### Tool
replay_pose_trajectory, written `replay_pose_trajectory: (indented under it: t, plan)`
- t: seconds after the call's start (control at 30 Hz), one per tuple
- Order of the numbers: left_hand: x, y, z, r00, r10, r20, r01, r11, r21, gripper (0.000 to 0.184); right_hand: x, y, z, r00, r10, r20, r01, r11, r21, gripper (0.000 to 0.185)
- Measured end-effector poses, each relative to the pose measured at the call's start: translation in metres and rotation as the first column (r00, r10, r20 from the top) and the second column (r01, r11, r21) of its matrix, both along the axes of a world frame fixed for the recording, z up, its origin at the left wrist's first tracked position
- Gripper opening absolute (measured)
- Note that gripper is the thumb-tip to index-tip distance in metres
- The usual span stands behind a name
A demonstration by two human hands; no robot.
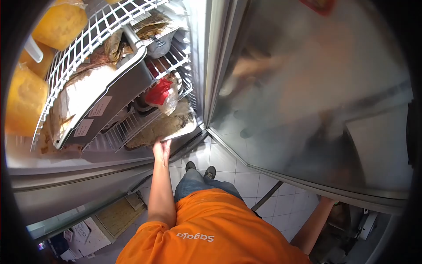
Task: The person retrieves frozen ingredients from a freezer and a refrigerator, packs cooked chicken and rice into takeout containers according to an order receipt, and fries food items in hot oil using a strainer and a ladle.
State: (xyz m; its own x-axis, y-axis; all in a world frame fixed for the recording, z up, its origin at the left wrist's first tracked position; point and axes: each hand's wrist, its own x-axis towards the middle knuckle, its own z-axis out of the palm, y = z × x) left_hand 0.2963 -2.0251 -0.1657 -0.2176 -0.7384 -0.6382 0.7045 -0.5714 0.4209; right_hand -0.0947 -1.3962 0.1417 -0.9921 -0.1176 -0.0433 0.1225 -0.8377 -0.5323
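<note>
Low in the open fridge, my left hand (162, 152) is closed on the front rim of a shallow tray. The tray (190, 126) holds a flat, grey-brown food under what looks like clear wrap, and sits tilted in view on the lowest visible rack. Just above it hangs a red and clear plastic bag (159, 93). Away to the right, my right hand (327, 201) grips the lower edge of the fogged glass door (307, 110), which stands wide open. Most of that hand's fingers are hidden behind the door's frame.
White wire racks (94, 33) carry a large dark pan (114, 99) with labels, wrapped food (154, 26) and tubs of yellow-orange contents (26, 101). White floor tiles (237, 180) lie under my feet. A cardboard box (121, 218) stands at lower left.
</note>
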Motion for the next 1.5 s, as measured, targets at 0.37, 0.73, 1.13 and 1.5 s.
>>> replay_pose_trajectory:
  t: [0.37,0.73,1.13,1.5]
  plan:
    - [0.083,0.125,0.088,0.938,-0.308,0.160,0.315,0.949,-0.023,0.016,0.045,-0.028,0.010,0.953,0.169,-0.253,-0.125,0.976,0.180,0.061]
    - [0.250,0.215,0.104,0.728,-0.661,0.183,0.676,0.736,-0.032,0.019,0.214,-0.117,0.033,0.977,-0.102,-0.187,0.180,0.863,0.472,0.073]
    - [0.375,0.307,0.100,0.471,-0.880,0.065,0.878,0.460,-0.131,0.062,0.454,-0.034,-0.181,0.764,0.640,0.083,0.219,-0.378,0.899,0.056]
    - [0.484,0.422,0.054,-0.210,-0.667,0.715,0.930,-0.362,-0.065,0.048,0.830,0.149,-0.235,0.621,0.288,0.729,-0.674,0.672,0.308,0.079]
